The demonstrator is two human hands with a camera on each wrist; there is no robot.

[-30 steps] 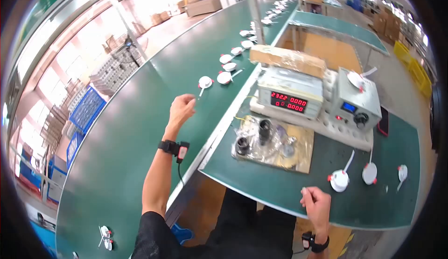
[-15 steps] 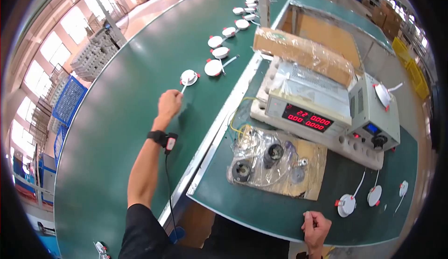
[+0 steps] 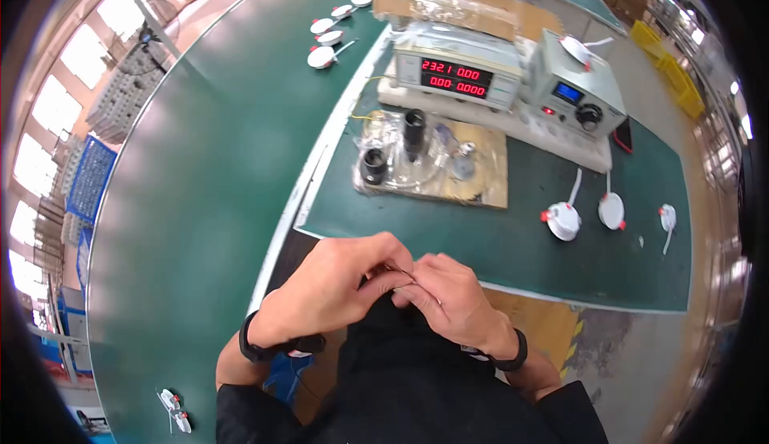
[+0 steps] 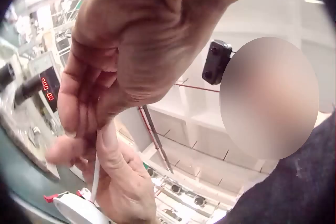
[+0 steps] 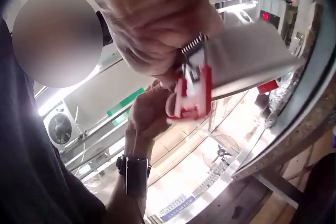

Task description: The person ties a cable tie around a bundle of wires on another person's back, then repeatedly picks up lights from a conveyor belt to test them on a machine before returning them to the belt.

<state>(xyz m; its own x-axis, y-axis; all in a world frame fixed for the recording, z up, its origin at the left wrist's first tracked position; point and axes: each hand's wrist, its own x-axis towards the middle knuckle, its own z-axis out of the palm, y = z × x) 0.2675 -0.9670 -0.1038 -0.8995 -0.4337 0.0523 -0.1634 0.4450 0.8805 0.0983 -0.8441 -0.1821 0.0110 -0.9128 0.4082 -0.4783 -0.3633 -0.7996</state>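
Note:
In front of the torso, my left hand (image 3: 328,288) and right hand (image 3: 456,300) meet, fingertips touching. The left wrist view shows the left hand (image 4: 142,40) pinching the upper part of a white cable (image 4: 96,176); the right hand (image 4: 123,182) holds the cable just below, its thumb along it. The cable runs down to a round white lamp (image 4: 79,211) with red clips. Seen from the right wrist, the lamp's pale disc (image 5: 252,56) and a red clip (image 5: 205,90) with a spring hang by the right hand (image 5: 157,24). The hands hide the lamp in the head view.
A board with black sockets (image 3: 473,180) lies on the green table, before a meter (image 3: 456,76) with red digits and a grey box (image 3: 581,84) with a knob. Several lamps (image 3: 563,221) lie at the table's right; others (image 3: 320,57) line the long green surface at left.
My left hand has come back from the long green surface to the torso, and the nearest lamp there is gone from its place. The right hand has moved left to meet it; both now grip the cable.

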